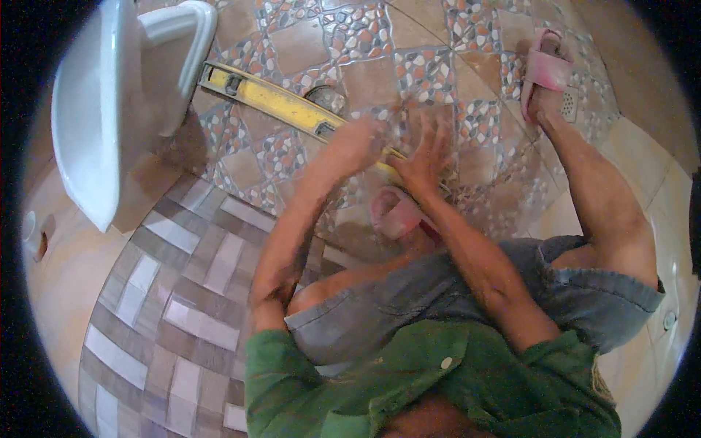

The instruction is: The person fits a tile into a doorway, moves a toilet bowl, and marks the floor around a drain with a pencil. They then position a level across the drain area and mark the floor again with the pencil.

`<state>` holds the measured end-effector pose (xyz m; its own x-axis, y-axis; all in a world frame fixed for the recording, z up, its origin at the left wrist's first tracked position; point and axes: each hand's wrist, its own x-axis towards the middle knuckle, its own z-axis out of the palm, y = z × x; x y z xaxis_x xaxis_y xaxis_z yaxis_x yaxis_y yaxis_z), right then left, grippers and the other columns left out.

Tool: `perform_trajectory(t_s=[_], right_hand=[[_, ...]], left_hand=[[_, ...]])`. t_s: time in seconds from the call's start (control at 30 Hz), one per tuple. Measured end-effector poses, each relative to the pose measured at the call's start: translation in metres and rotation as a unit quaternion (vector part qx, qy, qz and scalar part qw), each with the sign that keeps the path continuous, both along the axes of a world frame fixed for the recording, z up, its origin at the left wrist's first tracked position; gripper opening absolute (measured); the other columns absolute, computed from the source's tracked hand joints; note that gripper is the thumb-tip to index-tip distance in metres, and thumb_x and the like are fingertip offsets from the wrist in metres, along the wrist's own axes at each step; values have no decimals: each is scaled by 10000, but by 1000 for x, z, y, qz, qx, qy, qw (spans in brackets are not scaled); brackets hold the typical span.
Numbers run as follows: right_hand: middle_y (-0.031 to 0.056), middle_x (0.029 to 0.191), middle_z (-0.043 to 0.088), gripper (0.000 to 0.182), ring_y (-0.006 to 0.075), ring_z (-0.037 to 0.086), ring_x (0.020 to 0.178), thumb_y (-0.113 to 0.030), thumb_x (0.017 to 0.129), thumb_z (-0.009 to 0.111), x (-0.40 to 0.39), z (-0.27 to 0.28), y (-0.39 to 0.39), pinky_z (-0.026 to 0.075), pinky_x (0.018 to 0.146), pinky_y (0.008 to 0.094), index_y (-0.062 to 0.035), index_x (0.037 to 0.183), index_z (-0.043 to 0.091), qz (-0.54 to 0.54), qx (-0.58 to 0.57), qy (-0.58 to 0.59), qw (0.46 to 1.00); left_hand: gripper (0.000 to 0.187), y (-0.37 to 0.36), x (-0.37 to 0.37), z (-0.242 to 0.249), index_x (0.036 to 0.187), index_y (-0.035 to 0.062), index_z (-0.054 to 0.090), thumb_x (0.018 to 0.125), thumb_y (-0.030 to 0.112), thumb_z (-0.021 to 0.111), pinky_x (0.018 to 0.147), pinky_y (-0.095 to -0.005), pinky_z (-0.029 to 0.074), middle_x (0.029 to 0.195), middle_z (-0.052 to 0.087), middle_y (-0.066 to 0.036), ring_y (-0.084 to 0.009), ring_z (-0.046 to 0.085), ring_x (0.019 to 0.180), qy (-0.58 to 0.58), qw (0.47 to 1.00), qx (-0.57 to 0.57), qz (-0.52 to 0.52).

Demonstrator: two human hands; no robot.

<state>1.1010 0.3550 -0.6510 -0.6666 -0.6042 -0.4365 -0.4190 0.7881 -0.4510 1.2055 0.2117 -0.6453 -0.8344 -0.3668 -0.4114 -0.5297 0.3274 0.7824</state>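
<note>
A yellow spirit level lies slantwise on the pebble-patterned floor tiles, its middle part hidden under the hands. My left hand is over the level with its fingers curled; its fingertips are blurred, and what they hold is too unclear to name. Beside it my right hand rests at the level's near part, fingers spread and pointing forward, thumb toward the left hand. A small pale blur shows between the two hands. Behind the level sits a dark round object, partly covered by it.
A white ceramic fixture stands at the left, near a white curved base. Brown-and-white wall tiles fill the lower left. My pink-sandalled feet are on the floor, one close behind the hands. A drain grate lies at the right.
</note>
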Motion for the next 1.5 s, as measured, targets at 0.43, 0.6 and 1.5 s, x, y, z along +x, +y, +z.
perform_trajectory(t_s=[0.43,0.6,1.5], right_hand=[[160,1509,235,1123,362,176,1418,-424,510,901,-1,-15,6,218,1079,585,-192,1439,313,22,-61,50,997],[159,1522,230,1147,348,168,1431,-453,503,896,1,-32,12,236,1048,607,-241,1452,289,28,24,80,996],[228,1282,476,928,406,444,1185,-354,624,823,33,-13,-40,375,977,499,15,1355,387,291,-101,68,949]], left_hand=[[262,-28,6,22,1041,111,647,805,224,666,776,-432,518,967,660,-175,-393,633,895,-57,998,-31,23],[250,34,-6,-15,1037,111,669,803,186,622,807,-447,505,979,661,-190,-384,623,935,14,1000,15,6],[361,-60,96,102,1005,7,630,915,342,529,718,-449,471,927,645,-219,-382,623,837,-24,860,-188,474]])
